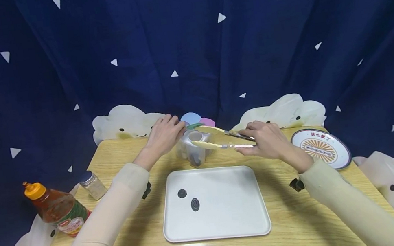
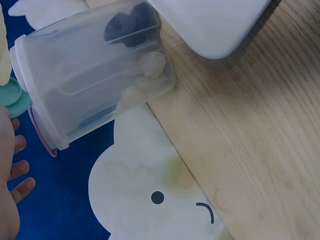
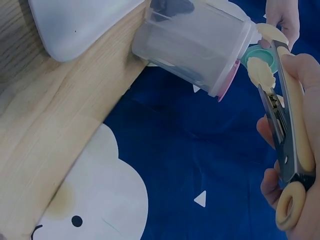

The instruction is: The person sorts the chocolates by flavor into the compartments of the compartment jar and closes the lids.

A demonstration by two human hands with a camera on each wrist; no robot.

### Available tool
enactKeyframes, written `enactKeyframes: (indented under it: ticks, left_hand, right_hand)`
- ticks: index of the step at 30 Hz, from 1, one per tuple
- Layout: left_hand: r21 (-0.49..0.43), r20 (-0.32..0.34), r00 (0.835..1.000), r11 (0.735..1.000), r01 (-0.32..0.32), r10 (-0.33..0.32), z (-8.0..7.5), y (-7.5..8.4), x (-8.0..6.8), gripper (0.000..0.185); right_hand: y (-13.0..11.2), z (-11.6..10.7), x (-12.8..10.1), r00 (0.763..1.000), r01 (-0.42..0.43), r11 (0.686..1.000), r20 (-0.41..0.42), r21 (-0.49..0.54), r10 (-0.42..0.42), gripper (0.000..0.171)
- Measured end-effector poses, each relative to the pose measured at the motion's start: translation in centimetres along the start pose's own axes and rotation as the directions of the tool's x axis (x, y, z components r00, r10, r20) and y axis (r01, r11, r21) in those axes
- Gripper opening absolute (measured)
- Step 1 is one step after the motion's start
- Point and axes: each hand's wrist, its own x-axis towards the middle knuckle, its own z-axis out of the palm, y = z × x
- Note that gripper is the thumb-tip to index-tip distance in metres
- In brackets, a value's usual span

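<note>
Beyond the tray stands a clear plastic container [image 1: 196,156] with several compartments and coloured flip lids. Dark pieces [image 2: 131,26] and pale round pieces [image 2: 151,64] show through its wall. One round opening is uncovered, its green lid [image 3: 259,57] tipped back. My left hand [image 1: 166,134] is at that lid, seeming to pinch its edge between thumb and forefinger; the other fingers are loosely bent. My right hand [image 1: 267,139] grips kitchen tongs [image 3: 287,115] with cream tips. Those tips stand apart over the container's opening, with nothing seen between them.
A white tray [image 1: 225,205] holds two dark pieces [image 1: 195,204]. At the left are a sauce bottle [image 1: 60,213] and a small shaker jar [image 1: 94,186]. A round patterned plate [image 1: 323,146] lies at the right. Dark blue cloth [image 1: 188,50] hangs behind the table.
</note>
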Motion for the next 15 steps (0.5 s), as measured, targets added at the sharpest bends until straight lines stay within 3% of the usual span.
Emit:
enactKeyframes:
  ticks: [7, 15]
  left_hand:
    - [0.019, -0.044, 0.999, 1.0, -0.014, 0.015, 0.2, 0.0, -0.1, 0.018]
    - [0.018, -0.045, 0.999, 1.0, -0.014, 0.015, 0.1, 0.0, -0.1, 0.018]
  right_hand:
    - [-0.4, -0.7, -1.5, 0.998, 0.048, 0.999, -0.048, 0.011, -0.047, 0.055]
    - [-1.2, -0.4, -4.0, 0.992, 0.111, 0.994, -0.067, 0.008, -0.11, 0.053]
